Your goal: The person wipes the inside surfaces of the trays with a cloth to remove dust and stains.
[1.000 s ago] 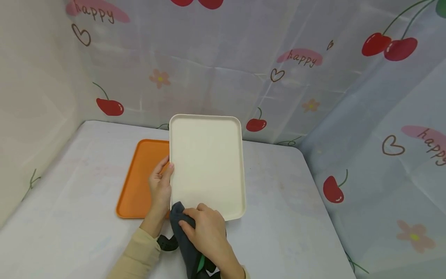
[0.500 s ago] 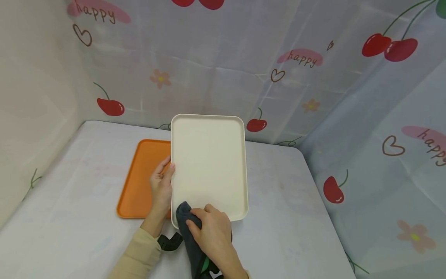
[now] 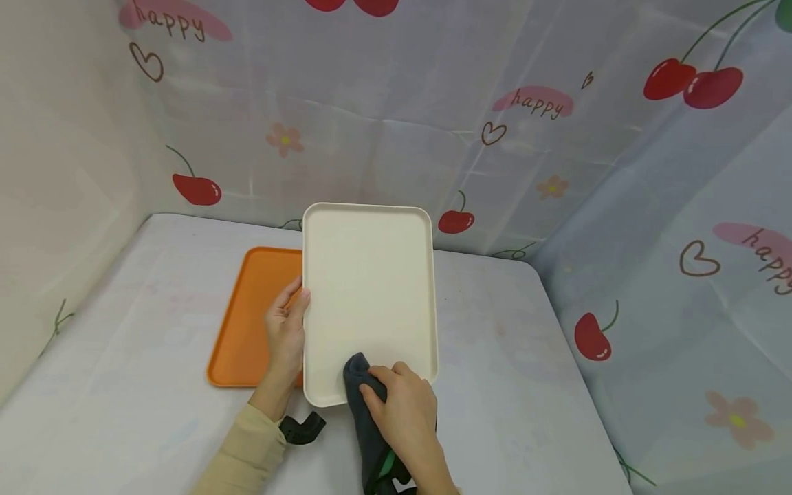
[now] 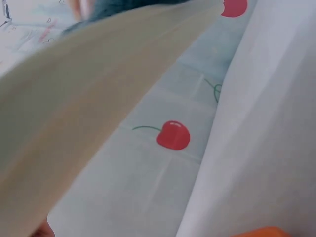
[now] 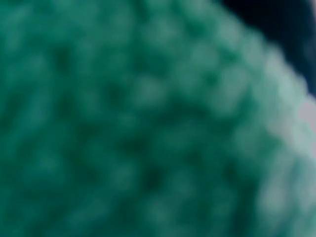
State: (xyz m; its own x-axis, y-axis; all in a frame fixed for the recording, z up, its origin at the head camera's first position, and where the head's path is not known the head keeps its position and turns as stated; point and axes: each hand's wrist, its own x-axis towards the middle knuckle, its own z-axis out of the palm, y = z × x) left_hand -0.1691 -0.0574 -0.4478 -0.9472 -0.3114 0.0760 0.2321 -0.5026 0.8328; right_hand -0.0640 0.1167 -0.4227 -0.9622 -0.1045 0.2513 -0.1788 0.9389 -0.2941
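A cream rectangular tray (image 3: 368,289) is held up at a tilt, its inner face towards me. My left hand (image 3: 287,337) grips its left edge, thumb in front; the fingers behind it are partly hidden. At the tray's bottom edge my right hand (image 3: 405,409) holds a dark grey cloth (image 3: 364,405), whose folded top lies against the tray's face. The left wrist view has the tray's edge (image 4: 94,108) across it, with the cloth (image 4: 123,6) at the top. Blurred green fabric (image 5: 128,123) fills most of the right wrist view.
An orange tray (image 3: 247,330) lies flat on the white table (image 3: 507,385), partly behind the cream one. A black strap-like piece (image 3: 303,430) shows by my left wrist. Cherry-printed sheeting (image 3: 371,103) hangs behind and at the right.
My right hand and the cloth have slid right along the tray's bottom edge, from its left corner to past the middle. The left hand keeps its grip; the tray has barely shifted.
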